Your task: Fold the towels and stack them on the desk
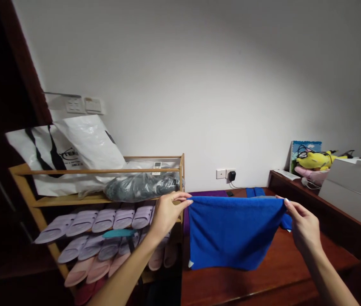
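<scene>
A blue cloth towel [231, 229] hangs stretched between my two hands, its top edge nearly level. My left hand [167, 212] pinches the upper left corner between thumb and fingers. At the upper right corner, my right hand [303, 225] grips the edge the same way. A small white tag shows at the towel's lower left corner. Below and behind it lies the reddish wooden table [311, 259]. More folded blue cloth [255, 192] sits on the table's far side, partly hidden by the towel.
Left of the table stands a wooden shoe rack [40, 204] with several slippers [100, 221], white bags [91, 144] and a plastic-wrapped dark bundle [142, 187]. On the right, a raised ledge holds a yellow plush toy [316, 160] and a whitish box [352, 191]. A black plug [231, 175] sits in the wall socket.
</scene>
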Demonstrator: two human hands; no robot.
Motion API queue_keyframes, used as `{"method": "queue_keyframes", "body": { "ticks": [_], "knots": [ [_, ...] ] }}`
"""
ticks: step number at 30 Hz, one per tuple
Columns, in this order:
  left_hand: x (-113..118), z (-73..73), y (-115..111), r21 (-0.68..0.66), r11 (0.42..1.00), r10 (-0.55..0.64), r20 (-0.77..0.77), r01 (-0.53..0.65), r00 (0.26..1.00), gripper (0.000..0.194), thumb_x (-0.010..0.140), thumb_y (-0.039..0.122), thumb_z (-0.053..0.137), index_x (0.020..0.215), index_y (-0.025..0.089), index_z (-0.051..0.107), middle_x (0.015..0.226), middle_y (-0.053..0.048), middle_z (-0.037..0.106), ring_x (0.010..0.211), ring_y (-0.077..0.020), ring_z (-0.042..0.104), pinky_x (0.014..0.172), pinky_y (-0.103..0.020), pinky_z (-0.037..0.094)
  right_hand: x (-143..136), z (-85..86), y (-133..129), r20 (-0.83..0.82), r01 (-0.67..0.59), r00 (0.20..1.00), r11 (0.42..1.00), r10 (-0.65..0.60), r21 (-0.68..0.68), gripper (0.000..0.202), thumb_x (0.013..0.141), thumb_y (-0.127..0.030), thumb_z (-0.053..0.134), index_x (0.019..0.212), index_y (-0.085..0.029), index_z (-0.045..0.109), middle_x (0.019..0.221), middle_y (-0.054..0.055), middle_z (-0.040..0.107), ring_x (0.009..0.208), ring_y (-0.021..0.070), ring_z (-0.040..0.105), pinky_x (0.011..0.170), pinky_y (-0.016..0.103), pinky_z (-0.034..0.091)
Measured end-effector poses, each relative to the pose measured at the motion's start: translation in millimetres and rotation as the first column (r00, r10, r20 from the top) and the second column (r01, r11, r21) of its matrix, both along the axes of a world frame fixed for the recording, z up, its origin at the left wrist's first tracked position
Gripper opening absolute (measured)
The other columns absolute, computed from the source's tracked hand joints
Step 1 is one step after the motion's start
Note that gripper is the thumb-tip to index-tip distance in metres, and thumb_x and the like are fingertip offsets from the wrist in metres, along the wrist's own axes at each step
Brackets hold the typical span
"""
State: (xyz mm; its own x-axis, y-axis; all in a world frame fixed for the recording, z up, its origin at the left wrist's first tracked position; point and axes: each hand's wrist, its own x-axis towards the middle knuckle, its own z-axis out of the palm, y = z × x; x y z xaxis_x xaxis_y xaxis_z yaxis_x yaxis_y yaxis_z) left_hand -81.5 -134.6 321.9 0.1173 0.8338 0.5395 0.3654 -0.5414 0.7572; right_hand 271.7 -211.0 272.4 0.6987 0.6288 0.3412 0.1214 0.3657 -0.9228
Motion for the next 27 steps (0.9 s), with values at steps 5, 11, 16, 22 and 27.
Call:
{"method": "queue_keyframes", "body": {
  "ticks": [5, 11, 16, 22, 27],
  "knots": [
    [-3.8, -0.7, -1.3, 0.156, 0.986, 0.081, -0.158, -0.056, 0.984, 0.013, 0.072, 0.036, 0.064, 0.074, 0.024, 0.07, 0.072, 0.002, 0.068, 0.069, -0.016, 0.062, 0.068, -0.026, 0.045, -5.6, 5.8, -2.6, 0.007, -0.002, 1.0, 1.0, 0.002, 0.021, 0.033, 0.065, -0.05, 0.069, 0.066, -0.017, 0.062, 0.066, 0.001, 0.066, 0.066, 0.0157, 0.059, 0.056, 0.024, 0.045],
    [-9.9, 11.8, -10.3, 0.016, 0.999, -0.047, -0.18, 0.05, 0.982, 0.014, 0.072, 0.036, 0.063, 0.071, 0.022, 0.066, 0.069, 0.003, 0.064, 0.069, -0.0152, 0.059, 0.067, -0.025, 0.043, -9.2, 9.3, -5.7, -0.029, 0.022, 0.999, 0.999, -0.022, 0.023, 0.033, 0.064, -0.048, 0.071, 0.066, -0.016, 0.062, 0.065, -0.001, 0.062, 0.058, 0.0107, 0.05, 0.051, 0.022, 0.039],
    [-24.5, 34.1, -35.4, -0.113, 0.966, -0.25, -0.213, 0.231, 0.944, 0.012, 0.073, 0.034, 0.063, 0.069, 0.022, 0.062, 0.08, 0.001, 0.064, 0.078, -0.0165, 0.058, 0.074, -0.026, 0.044, -17.0, 9.3, -20.2, -0.03, 0.287, 0.958, 0.957, -0.286, 0.036, 0.035, 0.06, -0.048, 0.075, 0.073, -0.017, 0.066, 0.067, -0.002, 0.059, 0.06, 0.0107, 0.048, 0.053, 0.024, 0.038],
    [-38.3, 41.6, -71.9, -0.267, 0.928, -0.304, -0.139, 0.26, 0.942, 0.013, 0.074, 0.037, 0.063, 0.072, 0.025, 0.061, 0.078, -0.001, 0.065, 0.076, -0.019, 0.061, 0.069, -0.026, 0.047, -27.8, -4.2, -41.8, -0.021, 0.376, 0.926, 0.927, -0.376, -0.003, 0.039, 0.06, -0.052, 0.073, 0.079, -0.019, 0.067, 0.074, 0.0, 0.061, 0.063, 0.014, 0.049, 0.059, 0.028, 0.04],
    [-36.1, 22.7, -68.5, -0.349, 0.895, -0.337, -0.123, 0.277, 0.934, 0.012, 0.074, 0.034, 0.063, 0.07, 0.024, 0.058, 0.068, 0.003, 0.063, 0.07, -0.0162, 0.059, 0.064, -0.023, 0.045, -29.9, -24.2, -29.8, -0.008, 0.326, 0.945, 0.94, -0.328, -0.102, 0.045, 0.057, -0.058, 0.071, 0.076, -0.017, 0.067, 0.076, 0.002, 0.065, 0.073, 0.018, 0.055, 0.067, 0.028, 0.043]
  ]
}}
